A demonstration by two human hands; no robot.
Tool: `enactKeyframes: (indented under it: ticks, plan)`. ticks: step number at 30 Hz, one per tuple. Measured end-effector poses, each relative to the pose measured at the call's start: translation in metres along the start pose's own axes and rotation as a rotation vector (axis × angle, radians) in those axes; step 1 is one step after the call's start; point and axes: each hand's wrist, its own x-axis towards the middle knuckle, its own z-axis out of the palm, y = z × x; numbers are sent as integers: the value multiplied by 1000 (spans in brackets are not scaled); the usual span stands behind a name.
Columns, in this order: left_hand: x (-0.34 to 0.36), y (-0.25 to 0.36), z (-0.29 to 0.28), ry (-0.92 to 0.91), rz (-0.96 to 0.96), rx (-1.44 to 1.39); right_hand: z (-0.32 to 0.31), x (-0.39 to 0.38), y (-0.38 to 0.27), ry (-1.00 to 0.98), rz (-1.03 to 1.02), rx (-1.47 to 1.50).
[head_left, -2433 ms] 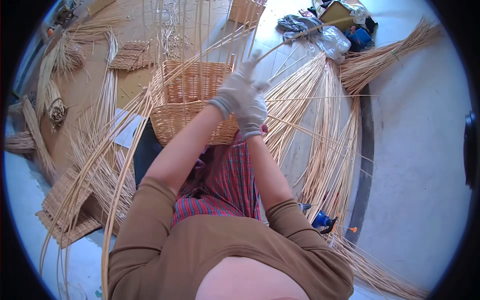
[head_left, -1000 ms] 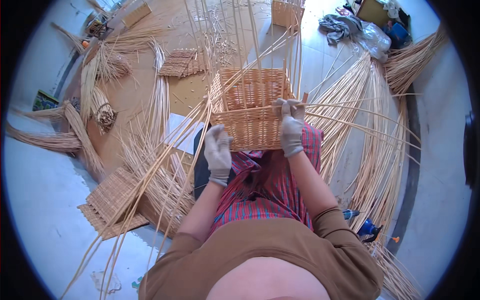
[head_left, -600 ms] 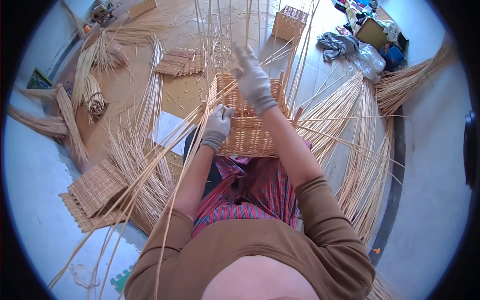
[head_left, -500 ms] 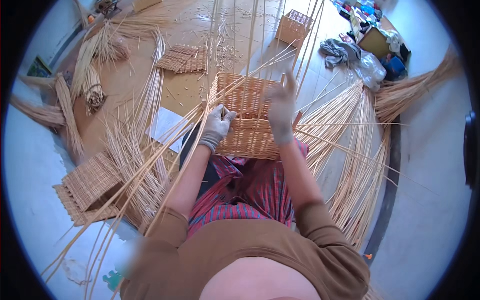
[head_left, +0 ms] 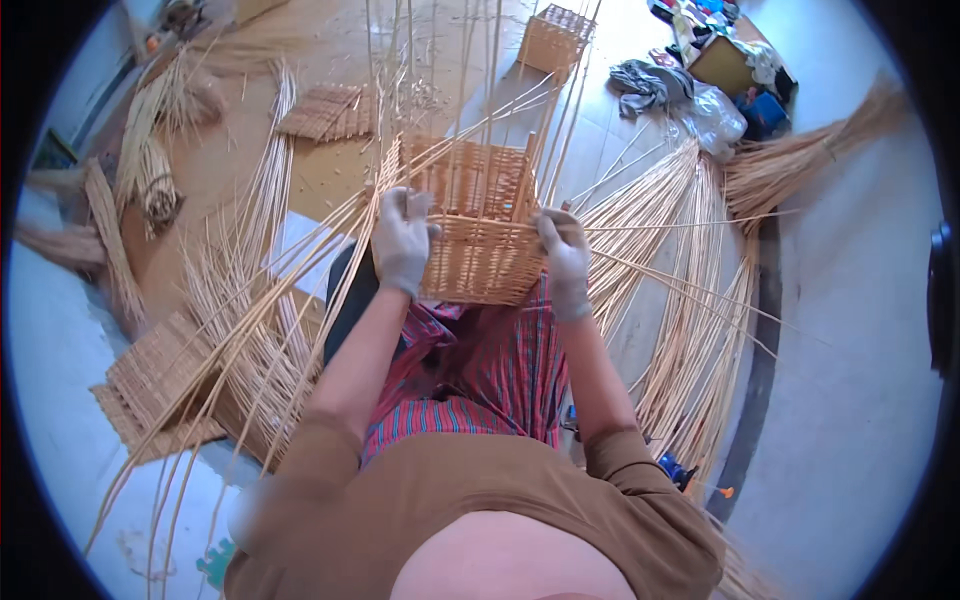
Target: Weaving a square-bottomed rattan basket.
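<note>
A rectangular wicker basket [head_left: 475,270], with tall upright canes, rests over red striped cloth [head_left: 500,380] on my lap. My gloved left hand [head_left: 400,240] is closed on the basket's front-left edge, beside long loose canes [head_left: 300,300] that fan out leftward; its fingertips are slightly blurred. My gloved right hand [head_left: 563,245] has curled fingers gripping the front-right corner of the rim. More thin canes stick out to the right behind this hand. Both palms are largely hidden.
Cane bundles lie right [head_left: 660,260] and left [head_left: 150,140]. Woven mats are at lower left [head_left: 150,380] and upper left [head_left: 320,110]. A small wicker box [head_left: 550,45] stands behind. Cloths and bags [head_left: 650,90] are piled back right. A blue object [head_left: 678,470] lies beside my right elbow.
My hands were together on a raised cane earliest, then separated. Since half a second ago, my raised right hand has come down to the right corner; my left hand has shifted along the left edge.
</note>
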Motion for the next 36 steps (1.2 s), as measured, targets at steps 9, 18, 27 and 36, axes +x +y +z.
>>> enactKeyframes:
  ticks: [9,18,27,36]
  plan:
    - [4,-18,68,-708,81,640,11,33,-32,39,-256,-329]
    - [-7,-10,62,-616,-189,235,-6,5,-31,304,-183,6]
    - [-51,-26,6,-49,-40,-446,7,-19,-3,-175,-259,-731]
    - [-68,-25,-137,-32,-139,-176,139,-116,-10,-797,-542,-305]
